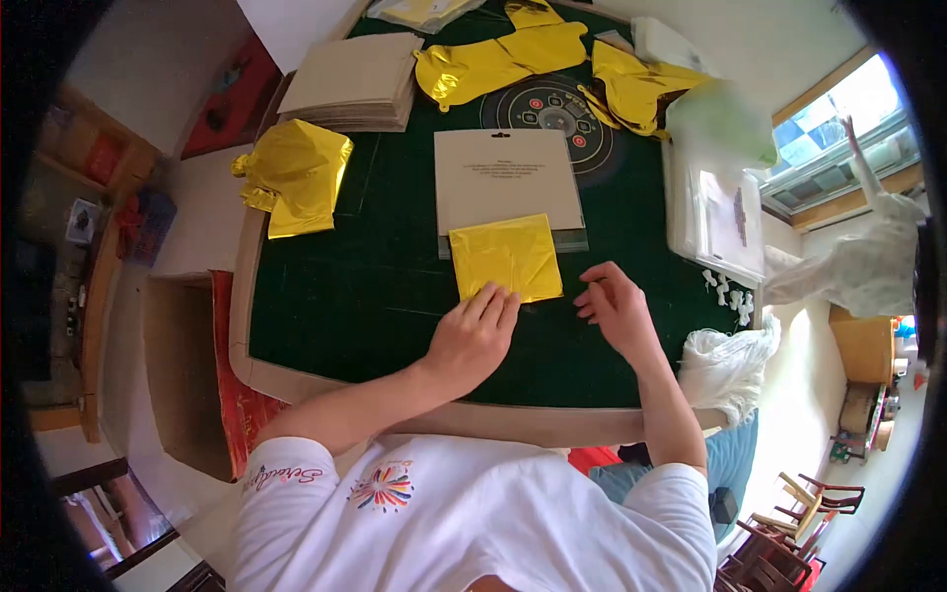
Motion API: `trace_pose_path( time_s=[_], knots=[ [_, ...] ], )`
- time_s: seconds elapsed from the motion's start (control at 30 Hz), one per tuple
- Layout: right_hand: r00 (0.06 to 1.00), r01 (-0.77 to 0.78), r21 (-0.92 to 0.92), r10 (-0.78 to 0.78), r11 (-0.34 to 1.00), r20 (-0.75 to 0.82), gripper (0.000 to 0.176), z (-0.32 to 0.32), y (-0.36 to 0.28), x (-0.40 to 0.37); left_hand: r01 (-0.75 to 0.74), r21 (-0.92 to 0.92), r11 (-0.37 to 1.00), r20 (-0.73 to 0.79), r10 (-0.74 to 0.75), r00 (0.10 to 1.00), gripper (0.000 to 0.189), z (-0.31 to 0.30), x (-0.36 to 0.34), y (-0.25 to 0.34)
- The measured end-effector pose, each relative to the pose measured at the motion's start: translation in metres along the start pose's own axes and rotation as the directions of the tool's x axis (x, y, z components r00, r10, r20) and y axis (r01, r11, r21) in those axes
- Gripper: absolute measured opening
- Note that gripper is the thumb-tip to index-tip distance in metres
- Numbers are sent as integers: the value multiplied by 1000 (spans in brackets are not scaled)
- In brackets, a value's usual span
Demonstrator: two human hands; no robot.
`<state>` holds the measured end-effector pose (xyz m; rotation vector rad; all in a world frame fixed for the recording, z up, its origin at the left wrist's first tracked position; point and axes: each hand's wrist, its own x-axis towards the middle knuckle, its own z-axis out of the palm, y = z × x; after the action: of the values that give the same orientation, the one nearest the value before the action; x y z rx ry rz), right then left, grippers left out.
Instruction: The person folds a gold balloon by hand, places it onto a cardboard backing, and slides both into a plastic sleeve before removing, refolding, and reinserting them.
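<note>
A folded gold foil balloon (505, 257) lies as a flat square near the front middle of the green table. My left hand (473, 331) rests on its lower edge, the fingers stretched out flat on the foil. Just right of the foil, my right hand (614, 308) hovers with loosely bent fingers and nothing visible in them. Under the foil's top edge is a beige printed card (508, 183) with a hang hole, and a clear plastic sleeve shows along its lower edge.
Gold foil balloons (503, 61) lie at the back and left (304, 173). A stack of beige cards (350, 79) stands back left. Clear plastic bags (715, 212), small white pieces (725, 289) and white string (730, 365) line the right edge. An open cardboard box (182, 365) stands left.
</note>
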<state>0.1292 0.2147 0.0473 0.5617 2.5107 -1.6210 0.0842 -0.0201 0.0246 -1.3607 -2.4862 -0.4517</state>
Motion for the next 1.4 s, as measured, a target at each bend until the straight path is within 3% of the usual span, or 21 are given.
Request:
trace_pose_path(
  time_s=[0.03,0.1,0.17,0.2,0.3,0.33,0.4,0.5,0.63,0.67,0.7,0.73,0.77,0.8,0.87,0.93,1.0,1.1,1.17,1.33,1.4],
  knots=[
    [1000,-20,31,19,999,5,15,-3,0,0,1,-6,1000,0,-1,1000,32,-1,-5,1],
    [1000,-1,10,2,1000,-23,14,-3,4,4,93,-241,966,-56,-110,992,28,-8,-13,0],
    [999,13,-2,-13,1000,-50,14,-1,5,8,297,-337,894,-45,-330,943,32,-20,-15,-12],
    [999,7,-1,-7,1000,-31,14,3,1,12,447,-459,768,57,-477,877,33,-16,-20,-20],
    [997,-52,-34,53,998,54,13,14,-18,26,627,-706,329,341,-619,708,41,-8,-20,-43],
    [989,-99,-70,107,993,106,12,17,-22,28,629,-705,327,340,-622,705,41,-7,-18,-46],
    [987,-70,-100,83,993,135,12,20,-18,31,697,-703,139,490,-616,617,47,-9,-10,-48],
    [990,-9,-66,18,998,138,10,22,-13,26,687,-676,265,405,-645,648,53,-10,-12,-48],
    [986,162,155,-167,975,22,12,26,7,5,586,-769,254,310,-654,690,46,-12,-17,-42],
    [986,159,155,-164,975,22,12,25,12,1,510,-771,381,208,-606,768,40,-14,-20,-41],
    [912,409,26,-410,912,21,14,22,17,-1,420,-757,500,105,-541,834,35,-15,-23,-41],
    [778,628,-100,-626,772,54,17,20,21,-4,420,-758,499,105,-541,834,35,-15,-26,-41],
    [760,647,-205,-643,734,98,20,18,21,-11,352,-723,594,34,-479,877,30,-16,-30,-41],
    [761,646,-204,-642,735,98,20,17,22,-14,280,-678,680,-33,-409,912,26,-16,-33,-42],
    [767,637,-287,-625,715,146,21,18,26,-19,285,-672,683,-24,-405,914,28,-18,-37,-42],
    [799,598,-279,-585,751,138,21,16,21,-22,424,-703,571,102,-510,854,28,-24,-38,-40],
    [795,596,-288,-600,750,84,23,18,19,-20,392,-702,595,65,-495,867,28,-20,-40,-41],
    [837,539,-258,-543,802,61,25,21,18,-21,487,-599,635,113,-535,837,28,-20,-44,-41],
    [868,490,-227,-494,842,44,26,24,15,-20,449,-418,790,80,-460,884,28,-23,-47,-42],
    [911,405,-202,-411,892,11,29,28,5,-13,455,-484,747,113,-462,879,35,-24,-39,-36],
    [924,381,-248,-373,890,81,35,28,4,-9,461,-513,724,127,-467,875,37,-23,-38,-35]
  ],
)
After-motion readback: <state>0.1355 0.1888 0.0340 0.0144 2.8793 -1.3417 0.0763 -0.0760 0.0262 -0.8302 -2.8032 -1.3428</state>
